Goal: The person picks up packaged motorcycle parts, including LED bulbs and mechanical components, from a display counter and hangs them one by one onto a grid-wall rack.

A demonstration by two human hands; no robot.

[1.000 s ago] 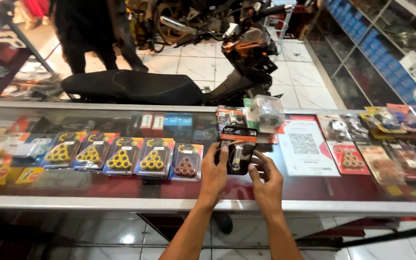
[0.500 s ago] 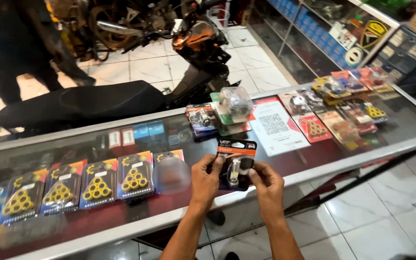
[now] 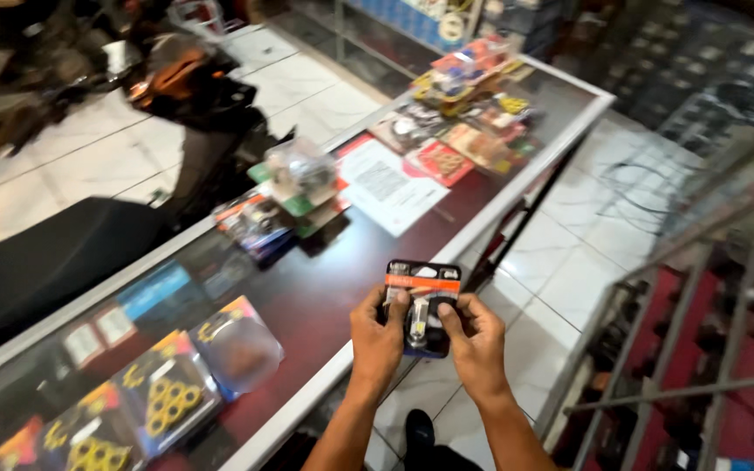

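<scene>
Both my hands hold one small blister pack [image 3: 422, 301], black with an orange band and a bulb under clear plastic. My left hand [image 3: 377, 334] grips its left side with the thumb on the front. My right hand [image 3: 475, 340] grips its right side in the same way. The pack hangs upright in the air just off the near edge of a glass display counter [image 3: 325, 288].
On the counter lie packs of yellow rollers [image 3: 163, 401], a stack of small packs [image 3: 294, 187], a white printed sheet [image 3: 386, 183] and more packs at the far end [image 3: 464, 96]. A motorcycle [image 3: 89, 201] stands behind it. Metal shelving [image 3: 717, 305] is on the right, tiled floor below.
The view has swung to the right, away from the counter. My hands have carried the pack from above the glass to off the counter's near edge, both still gripping it.
</scene>
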